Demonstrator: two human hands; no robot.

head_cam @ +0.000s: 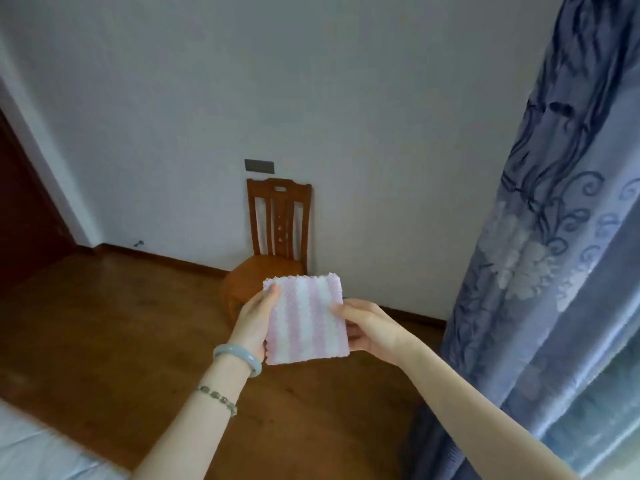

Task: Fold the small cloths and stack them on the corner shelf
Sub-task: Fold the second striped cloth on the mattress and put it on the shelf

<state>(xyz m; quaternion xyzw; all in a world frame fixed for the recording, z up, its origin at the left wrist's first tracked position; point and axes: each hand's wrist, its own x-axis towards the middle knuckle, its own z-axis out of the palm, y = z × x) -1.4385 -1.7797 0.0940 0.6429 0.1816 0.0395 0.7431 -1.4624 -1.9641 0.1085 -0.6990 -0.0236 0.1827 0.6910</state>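
Observation:
A small pink-and-white striped cloth [306, 318] hangs in the air in front of me, held flat as a rough square. My left hand [256, 318] grips its left edge, thumb on top near the upper corner. My right hand [369, 327] grips the right edge, thumb on the front and fingers behind. A pale bangle and a thin bracelet sit on my left wrist. No corner shelf is in view.
A wooden chair [273, 244] stands against the white wall straight ahead, just beyond the cloth. A blue patterned curtain [554, 254] hangs along the right. The floor [104, 323] is brown wood. A dark doorway is at the far left, and a pale bed edge [31, 448] at bottom left.

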